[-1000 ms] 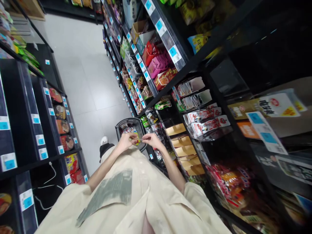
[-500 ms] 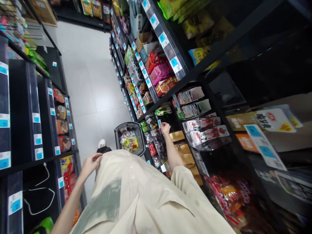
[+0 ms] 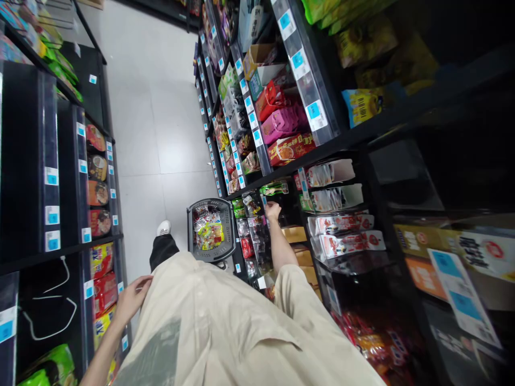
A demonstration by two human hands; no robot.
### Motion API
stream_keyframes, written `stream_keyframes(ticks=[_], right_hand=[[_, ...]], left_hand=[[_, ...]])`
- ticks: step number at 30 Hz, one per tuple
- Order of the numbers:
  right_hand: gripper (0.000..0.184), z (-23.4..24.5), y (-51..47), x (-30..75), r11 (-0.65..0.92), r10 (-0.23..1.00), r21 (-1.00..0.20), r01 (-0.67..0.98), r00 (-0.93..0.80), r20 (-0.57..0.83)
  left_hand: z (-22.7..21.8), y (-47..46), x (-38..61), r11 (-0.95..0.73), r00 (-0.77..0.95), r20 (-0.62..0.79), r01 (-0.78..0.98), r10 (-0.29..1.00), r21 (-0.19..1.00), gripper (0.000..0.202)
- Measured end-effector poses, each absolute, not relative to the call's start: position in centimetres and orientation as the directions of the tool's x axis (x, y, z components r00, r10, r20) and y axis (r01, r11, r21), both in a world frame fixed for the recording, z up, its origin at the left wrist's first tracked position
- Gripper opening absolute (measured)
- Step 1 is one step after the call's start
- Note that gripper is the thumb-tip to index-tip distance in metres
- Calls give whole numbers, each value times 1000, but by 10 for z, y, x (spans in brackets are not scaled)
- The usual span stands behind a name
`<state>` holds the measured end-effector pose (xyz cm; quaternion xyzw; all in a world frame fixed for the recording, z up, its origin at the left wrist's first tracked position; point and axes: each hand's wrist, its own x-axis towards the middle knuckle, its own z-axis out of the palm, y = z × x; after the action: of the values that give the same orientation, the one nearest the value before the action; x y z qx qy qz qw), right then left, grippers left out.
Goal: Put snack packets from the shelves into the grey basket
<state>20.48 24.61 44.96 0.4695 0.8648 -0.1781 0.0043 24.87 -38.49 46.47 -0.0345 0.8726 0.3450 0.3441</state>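
Observation:
My right hand (image 3: 273, 210) is at the shelf on the right, its fingers curled and pinched together beside a small blue-and-white price tag (image 3: 264, 200). What is between those fingers, if anything, I cannot make out. Small snack packets (image 3: 257, 228) sit in rows just left of that hand, and a green packet (image 3: 275, 188) lies beyond it. My left hand (image 3: 134, 296) hangs by the hem of the beige shirt (image 3: 213, 311), fingers loosely stretched and slightly bent. A grey shopping basket (image 3: 230, 228) on the floor holds several snack packets (image 3: 210, 231).
Shelving with packets, boxes and price tags lines the right side. The left shelf unit (image 3: 72, 252) carries bowl-shaped tubs (image 3: 98, 194), red and yellow packs (image 3: 104, 292) and a white cable (image 3: 52, 338). Pale floor tiles (image 3: 161, 123) run between. My shoe (image 3: 163, 228) stands left of the basket.
The view has shifted, showing more of the basket and my leg. My left hand sits lower and further left in view. My right hand stays at the same shelf spot.

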Motion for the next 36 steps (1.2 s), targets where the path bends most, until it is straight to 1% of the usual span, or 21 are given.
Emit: stream_keyframes(ticks=[6,10,14,18,23,28,33,36], right_hand=[[26,439,245,201,523,808,-200,828,-557,-192],[31,434,241,202,513,821,-138,847,-532,-208],[30,434,240,202,515,822,-97,852,-523,-227],[32,435,240,201,509,827,-62,858,-508,-242],[30,439,240,197,513,825,-16,858,-499,-265],[42,443,236,198,564,798,25,825,-537,-273],[31,441,235,195,603,769,66,795,-558,-311],[31,440,235,191,597,774,82,798,-546,-322]], left_hand=[[474,-390,236,796,-757,-635,-285,154,533,42],[478,-385,236,793,-748,-642,-286,165,538,40],[477,-380,234,806,-739,-651,-275,172,525,43],[472,-380,231,836,-726,-656,-218,206,504,48],[465,-382,228,859,-714,-666,-188,214,477,47],[462,-387,228,869,-713,-667,-172,216,464,46],[457,-394,231,860,-713,-665,-178,223,479,44],[455,-397,230,854,-699,-675,-181,237,487,43]])
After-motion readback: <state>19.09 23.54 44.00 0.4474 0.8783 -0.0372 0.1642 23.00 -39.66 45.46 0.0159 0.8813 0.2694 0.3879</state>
